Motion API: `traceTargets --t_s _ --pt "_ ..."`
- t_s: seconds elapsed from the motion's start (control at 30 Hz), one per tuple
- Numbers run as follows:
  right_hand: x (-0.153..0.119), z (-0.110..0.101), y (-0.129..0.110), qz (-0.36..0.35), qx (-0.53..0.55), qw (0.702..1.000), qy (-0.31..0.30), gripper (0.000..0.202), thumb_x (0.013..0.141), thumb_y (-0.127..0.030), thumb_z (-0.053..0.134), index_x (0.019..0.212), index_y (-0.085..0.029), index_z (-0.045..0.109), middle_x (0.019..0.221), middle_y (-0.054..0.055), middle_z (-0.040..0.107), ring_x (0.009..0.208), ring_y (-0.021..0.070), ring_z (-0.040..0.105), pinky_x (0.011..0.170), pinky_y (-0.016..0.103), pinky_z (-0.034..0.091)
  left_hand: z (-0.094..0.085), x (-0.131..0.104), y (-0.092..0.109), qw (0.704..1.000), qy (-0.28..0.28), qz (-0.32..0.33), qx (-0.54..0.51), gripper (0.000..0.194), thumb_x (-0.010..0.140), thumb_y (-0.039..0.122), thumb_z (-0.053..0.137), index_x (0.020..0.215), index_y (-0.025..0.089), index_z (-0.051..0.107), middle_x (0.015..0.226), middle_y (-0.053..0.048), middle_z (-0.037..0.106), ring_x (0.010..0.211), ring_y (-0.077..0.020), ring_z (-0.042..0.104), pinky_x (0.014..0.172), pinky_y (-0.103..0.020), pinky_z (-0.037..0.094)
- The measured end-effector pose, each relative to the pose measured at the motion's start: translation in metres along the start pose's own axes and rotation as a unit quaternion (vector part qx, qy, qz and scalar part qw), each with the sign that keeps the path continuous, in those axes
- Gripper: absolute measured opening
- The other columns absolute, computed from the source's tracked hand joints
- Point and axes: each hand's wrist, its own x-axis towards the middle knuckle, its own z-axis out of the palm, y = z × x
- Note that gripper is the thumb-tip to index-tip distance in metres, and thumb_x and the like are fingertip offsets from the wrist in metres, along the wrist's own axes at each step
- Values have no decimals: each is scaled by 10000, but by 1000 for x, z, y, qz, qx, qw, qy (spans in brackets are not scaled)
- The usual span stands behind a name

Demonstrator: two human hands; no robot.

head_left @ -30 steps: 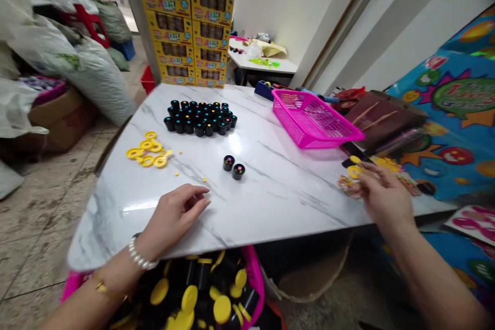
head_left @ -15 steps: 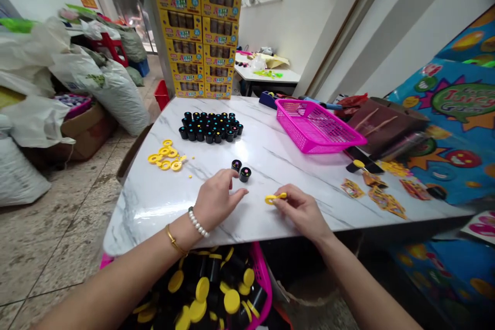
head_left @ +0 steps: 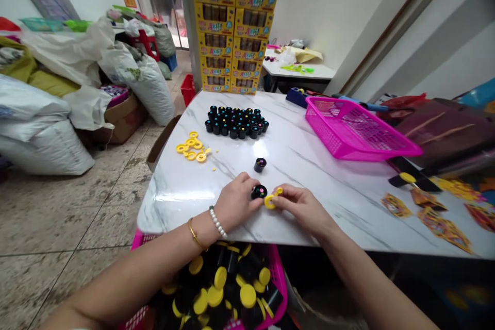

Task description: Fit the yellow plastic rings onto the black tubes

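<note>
My left hand (head_left: 238,200) is closed around a small black cup (head_left: 259,192) with coloured dots inside, close to the table's front edge. Between the thumb and fingers of my right hand (head_left: 299,206) is a yellow plastic ring (head_left: 269,202) with a small tab; it is right beside the cup's rim, and I cannot tell whether they touch. Another black cup (head_left: 260,165) stands upright just beyond. Farther back is a tight group of black cups (head_left: 235,122) showing blue and yellow dots. To its left lies a loose pile of yellow rings (head_left: 191,147).
A pink basket (head_left: 359,129) sits on the marble-look table (head_left: 309,180) at right, near snack packets (head_left: 444,227). Yellow boxes (head_left: 232,26) are stacked at the back. Below the front edge, another pink basket (head_left: 280,278) holds black tubes with yellow caps.
My left hand has taken hold of the nearer black cup and drawn it toward me, away from the other. My right hand has brought the yellow ring beside it. The view has turned left.
</note>
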Motion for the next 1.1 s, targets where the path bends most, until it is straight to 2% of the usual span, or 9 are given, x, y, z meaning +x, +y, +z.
traceTargets --t_s 0.1,0.2,0.4,0.57,0.77,1.0,1.1 --pt "-11 5 -4 20 18 999 30 241 716 -369 734 845 -167 706 682 -13 601 514 75 471 491 222 390 -5 -18 1 999 -28 10 -17 241 784 338 656 978 198 625 962 -33 568 841 -167 571 776 -278 469" --pt "-14 16 -7 39 57 997 17 314 689 -363 760 923 -165 692 691 -5 611 481 72 473 451 218 389 -7 -28 -2 999 -37 12 -36 219 806 319 637 990 200 630 930 -26 575 841 -160 569 764 -262 458" --pt "-3 38 -9 28 49 998 36 268 669 -350 777 742 -154 610 621 -14 616 443 56 456 382 173 336 -6 -28 -5 998 -38 13 -38 193 786 356 667 924 220 658 829 0 565 783 -146 561 714 -246 428" --pt "2 44 -5 49 108 992 33 265 679 -314 777 714 -161 563 573 -12 633 441 90 549 435 201 462 -6 -27 -4 998 -44 15 -45 196 822 404 620 888 224 663 791 3 564 748 -136 560 697 -232 423" --pt "1 47 2 67 162 982 67 255 674 -282 780 732 -158 566 616 1 663 407 90 556 382 195 470 -7 -27 -3 998 -46 1 -42 199 816 398 618 873 212 658 784 -3 582 726 -140 565 664 -234 413" --pt "-2 47 4 39 115 992 34 260 741 -312 735 785 -183 513 608 -30 635 434 106 596 429 209 488 -10 -26 -1 998 -46 -2 -42 178 796 358 613 830 188 653 779 -16 624 755 -163 581 672 -254 400" --pt "-3 47 4 41 100 994 16 268 765 -345 710 805 -189 495 638 -31 629 452 104 595 459 230 506 -18 -24 -1 990 -90 -9 -105 213 809 374 582 804 177 662 703 -5 619 672 -140 559 618 -240 381"
